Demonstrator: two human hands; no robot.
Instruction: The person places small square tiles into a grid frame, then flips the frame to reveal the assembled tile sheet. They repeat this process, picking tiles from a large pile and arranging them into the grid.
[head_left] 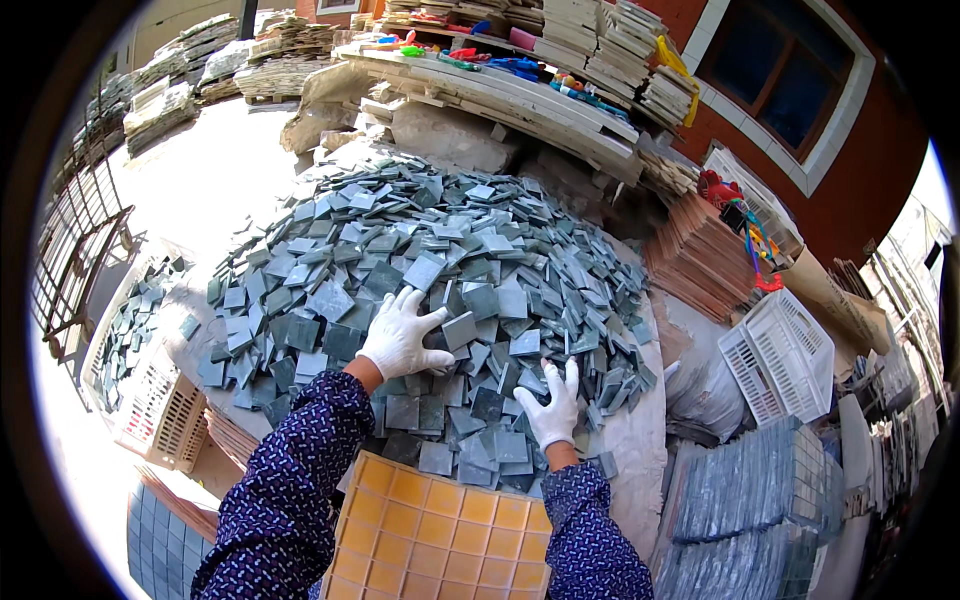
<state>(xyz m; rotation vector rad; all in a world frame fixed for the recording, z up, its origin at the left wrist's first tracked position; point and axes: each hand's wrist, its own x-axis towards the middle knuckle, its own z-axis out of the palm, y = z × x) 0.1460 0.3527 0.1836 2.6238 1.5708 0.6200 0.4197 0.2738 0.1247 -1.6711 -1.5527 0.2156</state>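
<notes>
Nearest, at the tabletop's front edge, an orange grid tray (440, 540) lies partly cut off by the picture's lower edge and hidden under both dark patterned sleeves. Just beyond it the white-gloved left hand (400, 338) rests flat with fingers spread on the heap of small grey-green square tiles (430, 260), while the gloved right hand (552, 405) lies open, fingers together, on tiles near the front right edge, pinching nothing that can be made out. The matte tiles lie tumbled and overlapping across the whole tabletop, burying its surface; past its far edge, stacked slabs (520, 95) and a white crate (785, 355) to the right blur toward the rim.
</notes>
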